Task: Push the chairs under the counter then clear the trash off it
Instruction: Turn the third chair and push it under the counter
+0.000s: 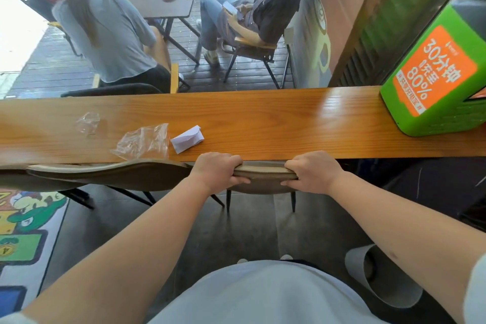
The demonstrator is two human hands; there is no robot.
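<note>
just below the tabletop's (263,118) near edge, both hands, left (219,170) and right (311,171), clamp the curved grey-beige chair back (264,170). left of them lie crumpled clear plastic wrappers (143,141) and folded white paper (188,138).

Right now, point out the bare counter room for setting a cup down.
The widest free patch on the counter runs between the folded white paper and the green charging box. Left of the paper it is crowded: a crumpled clear wrapper and a smaller plastic scrap.
</note>
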